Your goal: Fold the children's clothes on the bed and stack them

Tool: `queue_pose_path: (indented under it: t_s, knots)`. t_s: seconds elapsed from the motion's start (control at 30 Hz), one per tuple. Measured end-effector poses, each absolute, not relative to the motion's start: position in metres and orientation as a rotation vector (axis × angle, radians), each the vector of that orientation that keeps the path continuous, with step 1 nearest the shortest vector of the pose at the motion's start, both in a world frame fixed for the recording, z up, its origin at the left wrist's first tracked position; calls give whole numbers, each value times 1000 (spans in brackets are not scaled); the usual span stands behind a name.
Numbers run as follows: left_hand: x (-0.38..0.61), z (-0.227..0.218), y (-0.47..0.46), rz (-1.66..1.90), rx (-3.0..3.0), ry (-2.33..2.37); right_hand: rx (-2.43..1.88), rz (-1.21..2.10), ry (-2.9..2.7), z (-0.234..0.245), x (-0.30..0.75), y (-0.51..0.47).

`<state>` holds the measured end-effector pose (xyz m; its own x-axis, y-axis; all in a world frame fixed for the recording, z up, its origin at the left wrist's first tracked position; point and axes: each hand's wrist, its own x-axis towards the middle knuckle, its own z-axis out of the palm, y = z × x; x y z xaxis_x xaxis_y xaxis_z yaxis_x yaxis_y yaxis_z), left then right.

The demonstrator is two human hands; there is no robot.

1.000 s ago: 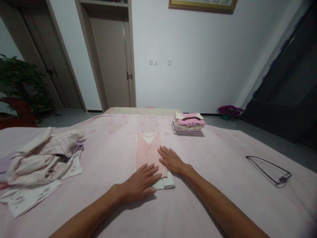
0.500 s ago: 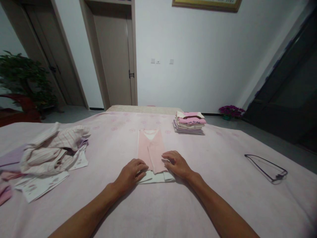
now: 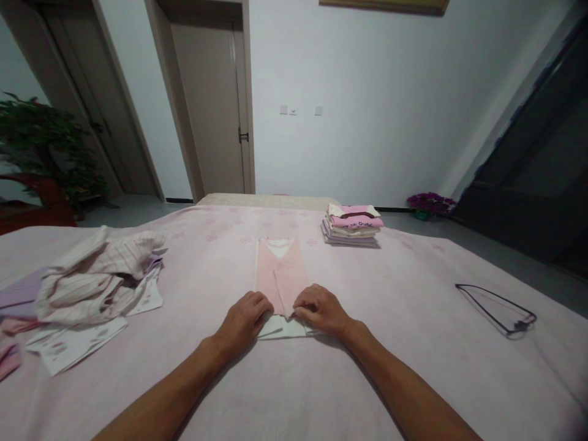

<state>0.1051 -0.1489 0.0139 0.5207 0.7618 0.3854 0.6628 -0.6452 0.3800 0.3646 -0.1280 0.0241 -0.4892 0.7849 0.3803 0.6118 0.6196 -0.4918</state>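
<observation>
A small pink garment (image 3: 280, 272) with a white V-shaped neck lies folded into a narrow strip in front of me, its neck end away from me. Its near edge overlaps a white folded part (image 3: 287, 329). My left hand (image 3: 247, 315) is closed at the near left corner of the pink cloth, thumb and fingers pinching the edge. On the near right side, my right hand (image 3: 321, 309) pinches the pink edge close to the front opening. Fingers hide both near corners of the cloth.
A loose heap of striped and printed clothes (image 3: 96, 275) lies at the left. A stack of folded clothes (image 3: 351, 225) stands at the back right. Toward the right edge lies a thin black-framed object (image 3: 498, 300). All rest on a pink sheet (image 3: 390, 367).
My right hand has moved left and inward, from resting open at the garment's right side to pinching its near edge. My left hand has closed on the near left edge.
</observation>
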Motion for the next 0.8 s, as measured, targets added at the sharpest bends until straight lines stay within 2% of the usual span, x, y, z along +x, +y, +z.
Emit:
queue_pose_path:
  t_s: [0.3, 0.5, 0.8]
  knots:
    - [105, 15, -146, 762, 2618, 1203, -1247, 696, -1731, 2, 394, -107]
    - [104, 14, -144, 758, 2673, 1176, -1184, 850, -1907, 3, 411, -104]
    - [101, 19, -147, 779, 2641, 1064, -1127, 699, -2073, 10, 407, -111]
